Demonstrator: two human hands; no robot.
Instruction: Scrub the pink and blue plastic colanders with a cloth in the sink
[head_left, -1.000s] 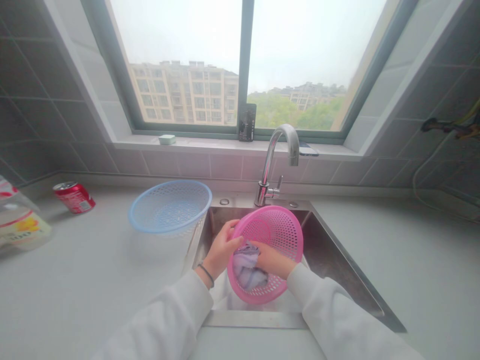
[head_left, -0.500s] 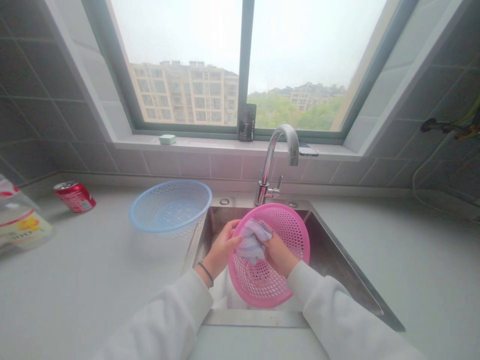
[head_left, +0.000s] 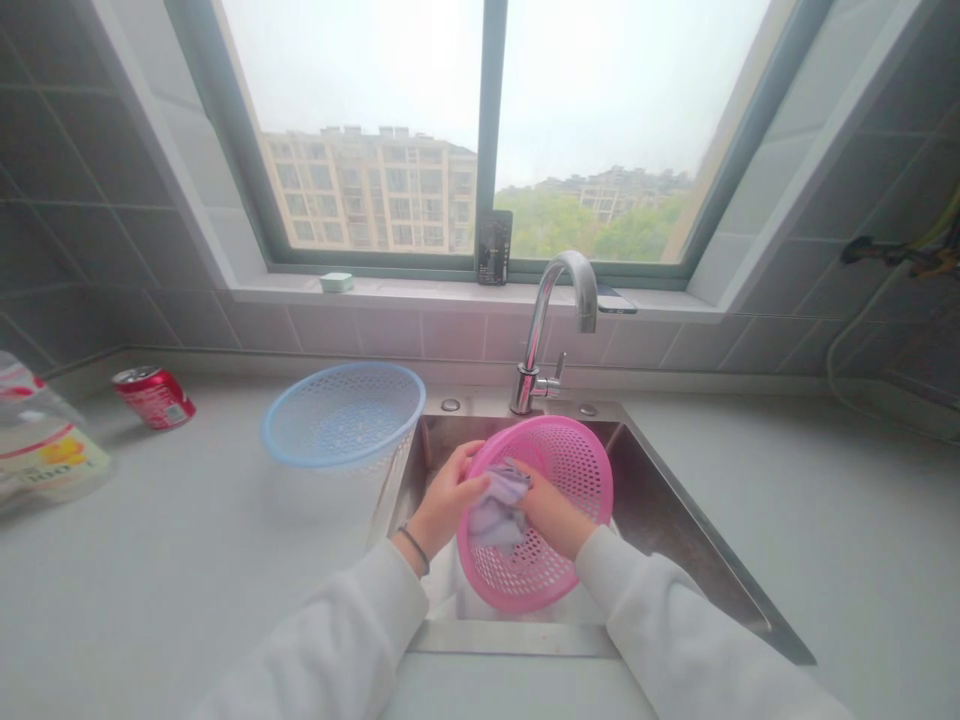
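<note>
Seemingly, cloth (head_left: 496, 508) in right hand (head_left: 549, 508); pink basket (head_left: 579, 478), in left hand (head_left: 447, 500)

Left of the left grip (head_left: 448, 497) and a little beyond it, a light-blue basket (head_left: 345, 415) sits on the pale desk (head_left: 187, 560). Farther left of that grip stand a red can (head_left: 154, 400) and, cut by the view's edge, a clear bottle (head_left: 49, 445) with fruit on its label. Beyond the right grip (head_left: 546, 508) rises a chrome faucet (head_left: 534, 335). Farther beyond both, the windowsill (head_left: 420, 292) bears a pale-green block (head_left: 336, 283), an upright dark pack (head_left: 495, 248) and a flat object (head_left: 616, 301). Far right of the right grip, a thin hose (head_left: 830, 355) hangs.
</note>
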